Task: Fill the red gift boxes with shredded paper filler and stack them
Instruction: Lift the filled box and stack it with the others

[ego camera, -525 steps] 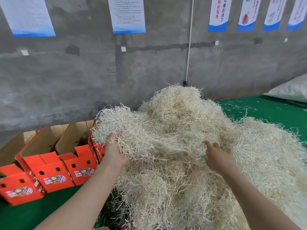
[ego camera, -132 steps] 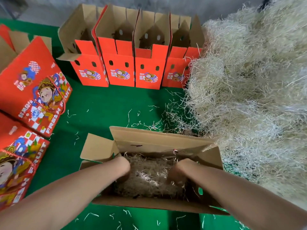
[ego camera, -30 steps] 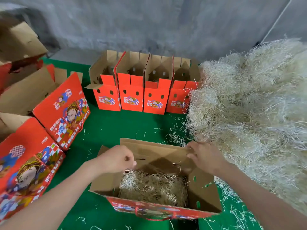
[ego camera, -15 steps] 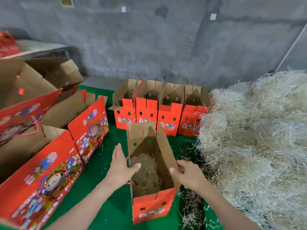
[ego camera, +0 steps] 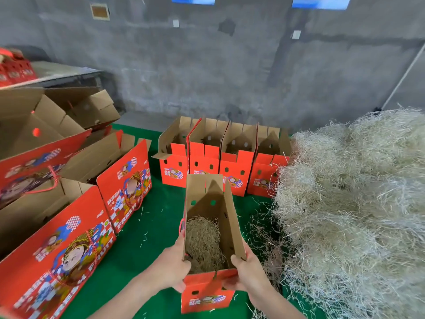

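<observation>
Red gift box (ego camera: pixel 208 293) between left hand (ego camera: pixel 170 270) and right hand (ego camera: pixel 247 272)

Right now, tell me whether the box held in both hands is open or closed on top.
Open: the held box has its brown flaps standing up, and shredded paper filler shows inside.

A green cloth (ego camera: pixel 142 249) covers the table. Behind the table's far edge rises a grey concrete wall (ego camera: pixel 241 84) bearing a dark patch (ego camera: pixel 226 26), two small white labels (ego camera: pixel 176 23) and a brown plaque (ego camera: pixel 99 11). The blue lower edges of two posters (ego camera: pixel 193 0) show at the top. A white conduit (ego camera: pixel 402 77) slants up past the far right corner. A grey bench (ego camera: pixel 62 73) stands beyond the far left corner.
</observation>
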